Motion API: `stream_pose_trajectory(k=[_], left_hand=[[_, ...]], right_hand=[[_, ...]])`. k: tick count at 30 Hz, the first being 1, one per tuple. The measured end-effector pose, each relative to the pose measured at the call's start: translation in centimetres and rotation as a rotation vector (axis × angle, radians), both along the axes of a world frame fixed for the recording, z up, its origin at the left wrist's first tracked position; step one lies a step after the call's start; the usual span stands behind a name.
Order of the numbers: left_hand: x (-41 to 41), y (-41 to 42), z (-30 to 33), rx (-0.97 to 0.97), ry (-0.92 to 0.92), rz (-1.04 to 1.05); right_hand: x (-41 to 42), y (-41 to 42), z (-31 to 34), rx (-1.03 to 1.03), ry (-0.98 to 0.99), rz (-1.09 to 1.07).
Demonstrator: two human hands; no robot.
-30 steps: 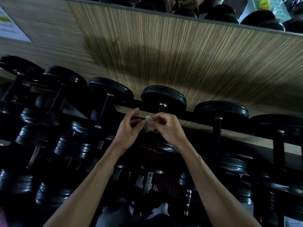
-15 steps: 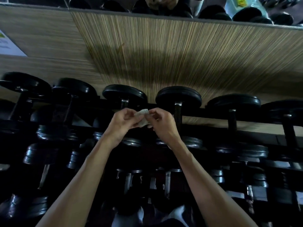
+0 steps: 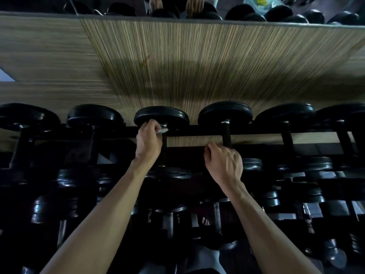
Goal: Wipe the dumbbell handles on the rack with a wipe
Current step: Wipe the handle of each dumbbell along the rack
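Black dumbbells stand in a row on the top tier of a dark rack (image 3: 197, 133). My left hand (image 3: 148, 142) grips a small white wipe (image 3: 162, 131) and presses it against the top of one dumbbell's handle (image 3: 164, 153), just under its round head (image 3: 161, 117). My right hand (image 3: 225, 163) is curled with its fingers closed at the lower end of the neighbouring dumbbell's handle (image 3: 226, 133); whether it grips that handle is hard to tell.
Lower tiers hold several more dumbbells (image 3: 173, 214), packed closely in shadow. A wood-grain wall panel (image 3: 197, 66) rises behind the rack, with a mirror (image 3: 197, 6) above it. More dumbbell heads sit at left (image 3: 94, 115) and right (image 3: 284, 113).
My hands held the wipe together in front of the rack. They have now parted: the left carried the wipe up to a handle, the right moved right to the neighbouring dumbbell.
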State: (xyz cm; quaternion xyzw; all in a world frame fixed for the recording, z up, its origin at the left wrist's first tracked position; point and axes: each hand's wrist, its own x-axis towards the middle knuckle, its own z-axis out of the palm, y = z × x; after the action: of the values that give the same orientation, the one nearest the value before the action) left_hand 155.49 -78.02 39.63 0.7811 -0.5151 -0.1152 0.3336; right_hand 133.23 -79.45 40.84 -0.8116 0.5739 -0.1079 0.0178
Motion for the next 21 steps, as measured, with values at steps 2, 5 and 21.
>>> stream_pose_trajectory(k=[2,5,21], left_hand=[[0.1,-0.2,0.2,-0.047,-0.011,0.05],[0.2,-0.6,0.3,0.032,-0.001,0.119],[2.0,1.5,-1.6,0.33,0.831,0.203]], right_hand=[[0.0,0.3,-0.1,-0.027,-0.021,0.008],[0.0,0.2,-0.4,-0.047,-0.038,0.008],[-0.2,-0.1,-0.9,-0.029,0.032,0.081]])
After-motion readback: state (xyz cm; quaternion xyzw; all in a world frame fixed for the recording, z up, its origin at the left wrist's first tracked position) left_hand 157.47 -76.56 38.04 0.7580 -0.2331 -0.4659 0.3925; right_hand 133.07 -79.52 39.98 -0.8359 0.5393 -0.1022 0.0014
